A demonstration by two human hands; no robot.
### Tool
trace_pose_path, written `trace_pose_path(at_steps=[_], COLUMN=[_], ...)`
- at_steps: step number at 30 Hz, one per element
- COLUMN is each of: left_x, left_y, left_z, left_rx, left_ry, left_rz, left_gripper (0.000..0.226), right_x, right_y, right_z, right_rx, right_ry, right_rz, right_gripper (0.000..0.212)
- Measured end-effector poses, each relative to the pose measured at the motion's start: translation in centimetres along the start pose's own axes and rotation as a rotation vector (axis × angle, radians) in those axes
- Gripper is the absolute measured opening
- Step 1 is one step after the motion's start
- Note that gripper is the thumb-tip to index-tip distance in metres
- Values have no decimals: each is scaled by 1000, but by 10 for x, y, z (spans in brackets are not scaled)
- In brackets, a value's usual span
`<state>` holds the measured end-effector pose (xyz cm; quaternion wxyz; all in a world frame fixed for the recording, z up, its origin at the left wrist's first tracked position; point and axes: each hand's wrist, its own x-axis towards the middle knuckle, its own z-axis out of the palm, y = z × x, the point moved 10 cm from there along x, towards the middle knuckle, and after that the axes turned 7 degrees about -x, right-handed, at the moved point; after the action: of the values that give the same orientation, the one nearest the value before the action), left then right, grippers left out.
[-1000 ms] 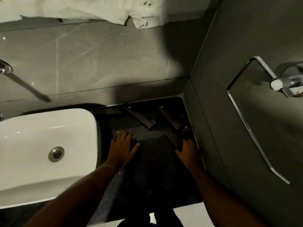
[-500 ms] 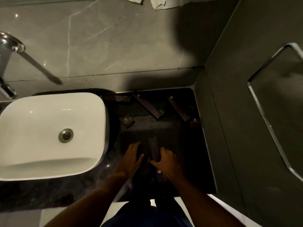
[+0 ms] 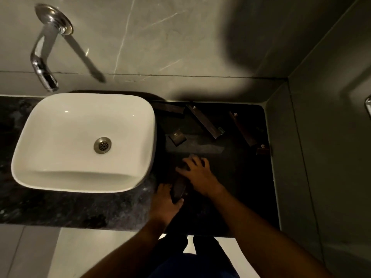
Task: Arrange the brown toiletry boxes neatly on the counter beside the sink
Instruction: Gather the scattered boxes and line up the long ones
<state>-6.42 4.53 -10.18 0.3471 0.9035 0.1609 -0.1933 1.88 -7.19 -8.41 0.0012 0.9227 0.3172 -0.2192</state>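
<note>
A long brown toiletry box (image 3: 179, 187) lies near the counter's front, just right of the white sink (image 3: 84, 141). My right hand (image 3: 197, 173) presses on its far end and my left hand (image 3: 167, 200) holds its near end. Further back on the dark counter (image 3: 241, 187) lie other brown boxes: a long one (image 3: 204, 122) at a slant, another long one (image 3: 243, 128) near the right wall, one (image 3: 170, 111) along the back edge, a small one (image 3: 177, 137) beside the sink and a small one (image 3: 263, 149) at the right edge.
A chrome tap (image 3: 43, 55) juts from the marble back wall above the sink. A grey side wall (image 3: 321, 157) bounds the counter on the right, with a chrome fitting (image 3: 368, 106) on it. Pale floor tiles (image 3: 80, 253) lie below the counter's front edge.
My right hand brought a long box from the back right to the counter's front near the sink. My left hand drew back and closed on its near end. The view swung left and down.
</note>
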Motion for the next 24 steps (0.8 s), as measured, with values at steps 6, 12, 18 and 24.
trace_pose_path(at_steps=[6, 12, 18, 24], left_x=[-15, -17, -15, -23], left_y=[-28, -38, -40, -34], left_z=[-6, -4, -5, -10], left_rx=[-219, -181, -93, -154], left_ry=[200, 214, 182, 191], left_rz=[-184, -210, -184, -193], left_gripper=[37, 35, 46, 41], right_x=[-37, -26, -17, -66], right_y=[186, 266, 281, 252], right_z=[-52, -57, -52, -65], right_rx=[199, 283, 329, 603], right_ry=[363, 236, 217, 347], right_rz=[880, 921, 821, 985], right_gripper=[64, 61, 42, 43])
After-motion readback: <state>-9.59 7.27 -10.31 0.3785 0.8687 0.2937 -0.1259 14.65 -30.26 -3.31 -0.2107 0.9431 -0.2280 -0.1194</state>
